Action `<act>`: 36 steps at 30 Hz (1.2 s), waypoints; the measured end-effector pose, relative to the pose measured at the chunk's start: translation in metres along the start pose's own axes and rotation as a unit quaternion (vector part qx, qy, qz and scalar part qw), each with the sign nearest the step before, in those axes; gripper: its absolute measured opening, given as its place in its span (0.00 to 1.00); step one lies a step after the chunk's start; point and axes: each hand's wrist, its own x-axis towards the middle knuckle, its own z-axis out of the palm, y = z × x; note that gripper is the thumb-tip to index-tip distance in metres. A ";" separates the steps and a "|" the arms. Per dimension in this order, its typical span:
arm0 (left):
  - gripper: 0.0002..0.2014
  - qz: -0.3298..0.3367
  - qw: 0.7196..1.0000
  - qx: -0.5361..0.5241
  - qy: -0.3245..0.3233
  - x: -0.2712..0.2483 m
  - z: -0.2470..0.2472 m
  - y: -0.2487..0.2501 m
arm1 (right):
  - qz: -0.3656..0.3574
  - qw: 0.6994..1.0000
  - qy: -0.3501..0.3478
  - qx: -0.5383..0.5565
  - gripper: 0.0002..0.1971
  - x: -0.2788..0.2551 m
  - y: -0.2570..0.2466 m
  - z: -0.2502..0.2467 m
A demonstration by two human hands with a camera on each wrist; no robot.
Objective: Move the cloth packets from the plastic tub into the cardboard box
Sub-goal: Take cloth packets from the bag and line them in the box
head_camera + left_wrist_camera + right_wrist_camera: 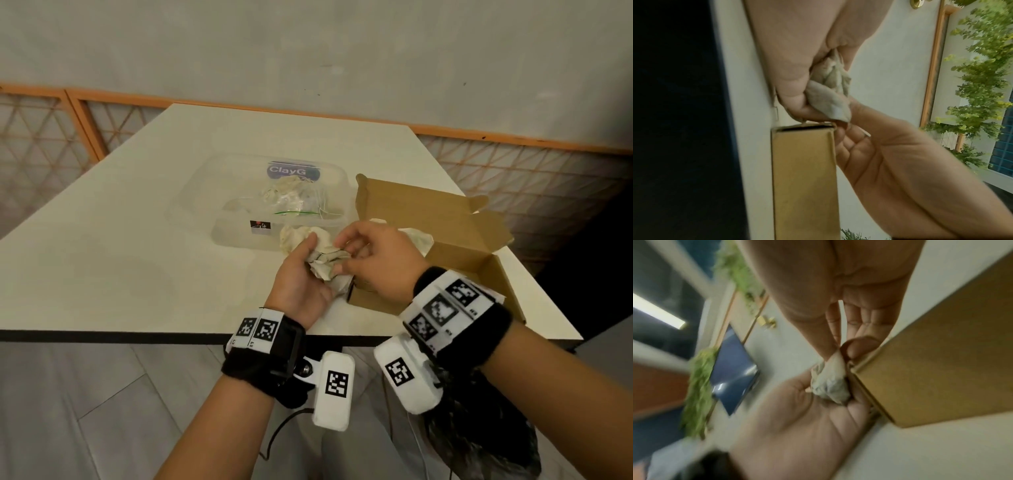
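A crumpled pale cloth packet (329, 265) lies cupped in my left hand (317, 258), just left of the open cardboard box (455, 240) and above the table. My right hand (346, 248) pinches the packet's upper edge with thumb and fingertips. In the left wrist view the cloth packet (828, 99) sits between my left hand (813, 81) and the box corner (803, 178). The right wrist view shows my right hand (836, 352) pinching the cloth packet (830, 384). The clear plastic tub (233, 236) behind holds more packets (294, 198); another packet (293, 236) lies at its front. Cloth (419, 238) shows inside the box.
The white table (120, 257) carries tub and box; its dark front edge (137, 335) runs just below my wrists. An orange-framed lattice partition (41, 137) stands behind and beside the table. The box's lid flap (428, 202) stands up at the back.
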 end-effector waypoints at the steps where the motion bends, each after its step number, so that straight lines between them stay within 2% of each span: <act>1: 0.26 0.003 1.000 0.006 0.005 0.001 -0.001 0.000 | 0.019 0.997 0.005 0.069 0.11 0.000 0.002 -0.004; 4: 0.24 0.012 0.999 0.008 0.032 0.004 -0.005 0.000 | 0.052 0.975 0.036 0.212 0.08 -0.001 0.007 -0.009; 6: 0.18 0.021 0.999 0.013 0.043 0.006 -0.007 0.000 | 0.068 0.960 0.054 0.268 0.07 0.000 0.012 -0.009; 10: 0.18 0.028 0.997 0.057 0.038 0.006 -0.006 -0.002 | 0.086 0.922 0.101 0.364 0.05 0.005 0.021 -0.011; 13: 0.19 0.038 0.994 0.093 0.028 0.006 -0.005 -0.002 | 0.102 0.907 0.133 0.387 0.03 0.007 0.026 -0.006; 15: 0.20 0.058 0.990 0.127 0.019 0.006 -0.005 -0.005 | 0.092 0.911 0.143 0.375 0.03 0.007 0.027 0.000; 17: 0.17 0.074 0.986 0.145 0.026 0.007 -0.007 -0.008 | 0.079 0.918 0.145 0.361 0.04 0.008 0.028 0.004; 20: 0.15 0.088 0.987 0.123 0.054 0.008 -0.008 -0.008 | 0.063 0.912 0.153 0.376 0.06 0.007 0.028 0.006; 23: 0.12 0.101 0.988 0.087 0.081 0.009 -0.008 -0.005 | 0.079 0.895 0.183 0.398 0.05 0.006 0.031 0.000; 25: 0.14 0.111 0.987 0.077 0.090 0.009 -0.009 -0.004 | 0.092 0.900 0.198 0.378 0.05 0.005 0.035 -0.011; 28: 0.13 0.106 0.987 0.072 0.092 0.009 -0.009 -0.003 | 0.090 0.938 0.196 0.271 0.04 0.005 0.038 -0.036; 32: 0.16 0.095 0.989 0.063 0.092 0.010 -0.011 -0.003 | 0.082 0.986 0.130 0.059 0.14 0.010 0.039 -0.056; 34: 0.18 0.093 0.990 0.062 0.091 0.011 -0.013 -0.003 | 0.091 0.991 0.094 -0.031 0.12 0.012 0.036 -0.059; 36: 0.17 0.091 0.990 0.064 0.087 0.012 -0.014 -0.003 | 0.112 0.992 0.054 -0.024 0.08 0.015 0.030 -0.059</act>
